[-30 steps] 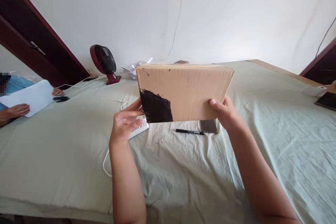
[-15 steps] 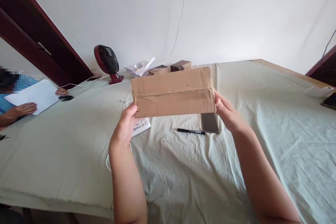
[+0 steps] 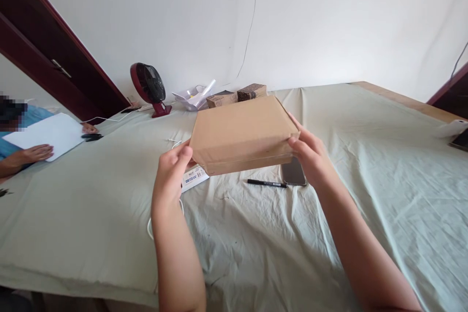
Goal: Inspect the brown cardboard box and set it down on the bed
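Note:
A brown cardboard box point(image 3: 244, 126) is held up above the cloth-covered table, its broad top face and the narrow side towards me both showing. My left hand point(image 3: 171, 165) grips its left end, thumb at the near corner and the other fingers partly hidden beneath. At the right end, my right hand point(image 3: 307, 153) is closed on the box with the thumb on the near corner. Under the box, a white power strip or box with printed text point(image 3: 193, 179) shows in part by my left hand. A black pen point(image 3: 266, 183) and a dark phone point(image 3: 294, 173) lie below its right half.
Against the wall stand a red fan point(image 3: 150, 85), a clear plastic tray point(image 3: 193, 98) and two small cardboard boxes point(image 3: 252, 91). At left a person holds a white sheet point(image 3: 51, 136). A white roll point(image 3: 453, 128) lies at the far right on the green cloth point(image 3: 365, 126).
The cardboard box has tipped in my hands, so its broad top face now shows and the narrow side has turned downward. The person's white sheet has shifted slightly.

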`<action>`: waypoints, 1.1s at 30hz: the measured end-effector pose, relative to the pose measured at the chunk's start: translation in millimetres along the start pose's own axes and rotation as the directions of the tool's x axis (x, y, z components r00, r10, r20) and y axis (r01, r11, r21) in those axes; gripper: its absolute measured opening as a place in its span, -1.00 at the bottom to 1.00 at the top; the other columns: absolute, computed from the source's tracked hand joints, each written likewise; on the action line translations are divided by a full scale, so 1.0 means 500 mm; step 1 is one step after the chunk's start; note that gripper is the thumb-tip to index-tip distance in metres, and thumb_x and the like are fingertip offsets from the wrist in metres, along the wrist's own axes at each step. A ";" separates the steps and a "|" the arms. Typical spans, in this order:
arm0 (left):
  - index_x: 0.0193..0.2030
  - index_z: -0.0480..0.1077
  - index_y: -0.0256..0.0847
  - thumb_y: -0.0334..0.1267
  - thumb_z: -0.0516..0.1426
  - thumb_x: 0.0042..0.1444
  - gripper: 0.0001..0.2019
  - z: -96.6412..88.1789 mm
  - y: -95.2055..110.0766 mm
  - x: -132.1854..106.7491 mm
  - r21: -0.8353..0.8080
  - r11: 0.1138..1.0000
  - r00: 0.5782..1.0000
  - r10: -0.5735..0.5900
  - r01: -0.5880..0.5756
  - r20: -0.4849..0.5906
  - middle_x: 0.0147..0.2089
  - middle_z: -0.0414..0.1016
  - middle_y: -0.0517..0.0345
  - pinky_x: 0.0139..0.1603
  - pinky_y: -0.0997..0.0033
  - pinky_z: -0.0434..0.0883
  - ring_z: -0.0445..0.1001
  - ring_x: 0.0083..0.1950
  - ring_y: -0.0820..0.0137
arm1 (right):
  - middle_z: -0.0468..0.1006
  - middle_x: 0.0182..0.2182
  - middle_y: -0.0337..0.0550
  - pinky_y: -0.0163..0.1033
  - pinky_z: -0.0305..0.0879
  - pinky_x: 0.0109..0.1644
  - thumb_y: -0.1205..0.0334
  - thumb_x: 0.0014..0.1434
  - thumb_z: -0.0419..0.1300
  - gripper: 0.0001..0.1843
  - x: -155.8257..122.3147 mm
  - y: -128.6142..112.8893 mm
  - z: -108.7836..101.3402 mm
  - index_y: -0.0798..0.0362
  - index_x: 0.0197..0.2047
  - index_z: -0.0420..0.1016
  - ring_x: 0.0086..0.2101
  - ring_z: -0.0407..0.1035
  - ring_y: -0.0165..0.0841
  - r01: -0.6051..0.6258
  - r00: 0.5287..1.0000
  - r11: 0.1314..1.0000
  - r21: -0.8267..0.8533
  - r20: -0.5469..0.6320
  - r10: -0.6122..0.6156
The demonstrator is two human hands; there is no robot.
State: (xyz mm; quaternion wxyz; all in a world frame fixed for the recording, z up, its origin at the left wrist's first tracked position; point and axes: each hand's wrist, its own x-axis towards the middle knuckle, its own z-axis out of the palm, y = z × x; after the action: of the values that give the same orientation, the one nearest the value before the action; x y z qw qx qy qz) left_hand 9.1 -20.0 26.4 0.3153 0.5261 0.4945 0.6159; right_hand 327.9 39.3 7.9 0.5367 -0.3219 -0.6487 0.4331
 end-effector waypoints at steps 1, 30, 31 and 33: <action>0.15 0.64 -0.26 0.34 0.37 0.07 -0.27 0.006 0.001 0.001 0.020 0.999 0.999 -0.029 0.030 -0.046 0.11 0.72 -0.15 0.17 0.01 0.66 0.65 0.22 -0.11 | 0.27 0.53 -0.30 0.25 0.17 0.56 -0.30 0.35 0.30 -0.16 -0.001 -0.002 0.005 -0.30 0.58 0.24 0.52 0.08 0.09 0.021 1.000 1.000 -0.007 -0.009 -0.021; 0.25 0.57 0.04 -0.23 0.39 0.18 -0.52 -0.014 0.012 -0.013 0.187 0.922 0.919 0.282 -0.339 0.276 0.09 0.42 0.08 0.09 0.34 0.58 0.51 0.10 0.27 | 0.29 0.51 -0.19 0.23 0.36 0.44 -0.38 0.32 0.30 -0.21 0.008 0.012 0.001 -0.39 0.51 0.33 0.52 0.09 0.06 0.135 0.989 0.987 0.087 -0.078 -0.128; 0.21 0.59 0.04 -0.27 0.38 0.19 -0.56 -0.020 0.009 -0.013 0.242 0.880 0.897 0.338 -0.409 0.285 0.11 0.41 0.08 0.19 0.29 0.55 0.50 0.14 0.27 | 0.31 0.50 -0.20 0.22 0.40 0.41 -0.39 0.34 0.27 -0.23 0.007 0.008 0.006 -0.41 0.51 0.32 0.51 0.12 0.05 0.119 0.991 0.985 0.124 -0.080 -0.110; 0.15 0.62 0.04 -0.32 0.36 0.21 -0.63 -0.030 0.003 -0.013 0.327 0.796 0.855 0.425 -0.509 0.298 0.15 0.41 0.08 0.36 0.17 0.47 0.48 0.21 0.25 | 0.33 0.49 -0.22 0.19 0.45 0.38 -0.41 0.36 0.21 -0.25 0.006 0.003 0.013 -0.44 0.52 0.29 0.49 0.16 0.02 0.096 0.993 0.977 0.188 -0.089 -0.080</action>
State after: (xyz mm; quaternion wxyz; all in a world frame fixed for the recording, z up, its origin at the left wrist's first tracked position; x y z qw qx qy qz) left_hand -3.3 -30.6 26.0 0.0906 0.7465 0.4259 0.5032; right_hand 321.0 41.1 7.5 0.6096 -0.2568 -0.5953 0.4561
